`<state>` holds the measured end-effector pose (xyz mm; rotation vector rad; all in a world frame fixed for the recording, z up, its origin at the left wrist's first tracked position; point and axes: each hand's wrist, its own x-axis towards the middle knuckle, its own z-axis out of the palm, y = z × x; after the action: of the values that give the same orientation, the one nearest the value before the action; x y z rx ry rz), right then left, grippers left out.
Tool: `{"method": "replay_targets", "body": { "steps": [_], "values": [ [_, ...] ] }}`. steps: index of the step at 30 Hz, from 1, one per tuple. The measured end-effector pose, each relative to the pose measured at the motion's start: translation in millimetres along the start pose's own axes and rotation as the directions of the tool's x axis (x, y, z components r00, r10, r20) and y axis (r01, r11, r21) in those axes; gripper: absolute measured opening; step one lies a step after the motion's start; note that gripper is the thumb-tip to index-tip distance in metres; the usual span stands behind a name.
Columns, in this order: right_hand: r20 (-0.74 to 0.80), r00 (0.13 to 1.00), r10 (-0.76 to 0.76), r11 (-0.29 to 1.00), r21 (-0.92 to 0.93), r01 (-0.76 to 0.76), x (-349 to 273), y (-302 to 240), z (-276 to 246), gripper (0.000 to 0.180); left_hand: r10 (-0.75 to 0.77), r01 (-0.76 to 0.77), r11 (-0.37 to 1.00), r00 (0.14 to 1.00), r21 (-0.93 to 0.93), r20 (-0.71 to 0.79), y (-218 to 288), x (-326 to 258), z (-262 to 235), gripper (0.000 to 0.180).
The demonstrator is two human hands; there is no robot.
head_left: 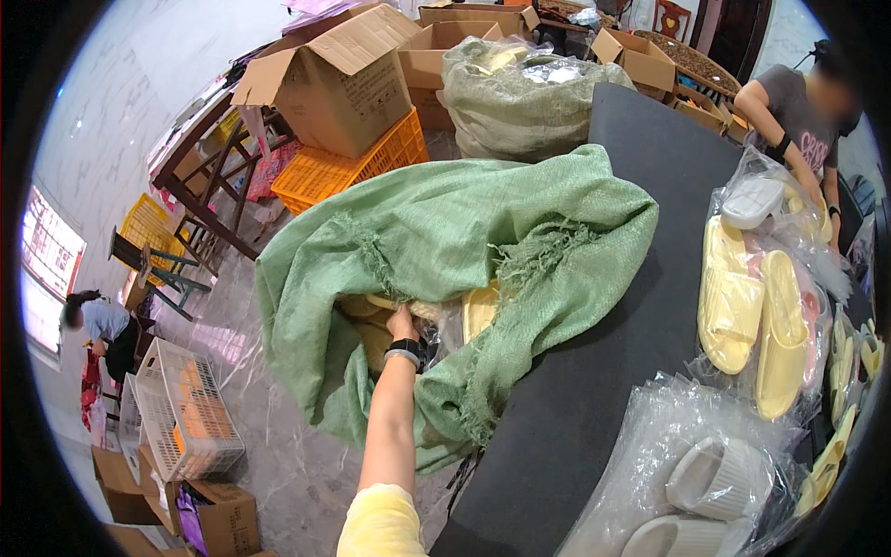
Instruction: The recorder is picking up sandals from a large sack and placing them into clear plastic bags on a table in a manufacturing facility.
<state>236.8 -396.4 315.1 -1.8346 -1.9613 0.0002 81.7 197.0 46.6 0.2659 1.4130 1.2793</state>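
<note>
We face a pale green sack [418, 209], with an orange crate [397, 146] far left. At right, yellow slippers [731, 311] and white slippers [722, 478] brighten our dark-grey tabletop [575, 408].

Single wide fisheye view from the left one of two side-by-side cameras worn on a person's head, looking downward and ahead from above a dark counter [575, 418]. The wearer's forearm [390, 427] reaches in from the lower edge. A green sack [436, 209] is close, filling the middle, while cardboard boxes [348, 97] near the top and a window [51, 260] at the left rim lie farther off. The view is upright and unmirrored, so its left is the wearer's left; straight edges bend toward the rounded black border.
</note>
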Motion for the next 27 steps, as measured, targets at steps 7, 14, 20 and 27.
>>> {"method": "replay_targets", "body": {
  "steps": [7, 14, 20, 27],
  "values": [
    [-0.06, 0.998, -0.005, 0.999, -0.042, 0.003, 9.3, -12.4, -2.9, 0.019, 0.064, -0.068, 0.996, 0.996, 0.06, 0.069, 62.7, -35.8, -62.9, 0.03],
    [-0.129, 0.991, 0.02, 0.999, 0.048, -0.014, 23.8, -19.6, -12.6, 0.014, 0.027, -0.054, 0.986, 0.986, 0.159, 0.165, 189.4, -121.3, -185.6, 0.029],
    [-0.183, 0.982, 0.045, 0.999, -0.02, -0.049, 21.8, -23.8, -8.4, 0.017, -0.023, -0.044, 0.967, 0.966, 0.25, 0.257, 232.8, -222.0, -249.0, 0.032],
    [-0.243, 0.969, 0.034, 0.999, 0.012, -0.033, 22.4, -27.1, 1.2, 0.016, 0.176, -0.208, 0.974, 0.942, 0.088, 0.285, 303.6, -285.2, -262.5, 0.034]
  ]
}}
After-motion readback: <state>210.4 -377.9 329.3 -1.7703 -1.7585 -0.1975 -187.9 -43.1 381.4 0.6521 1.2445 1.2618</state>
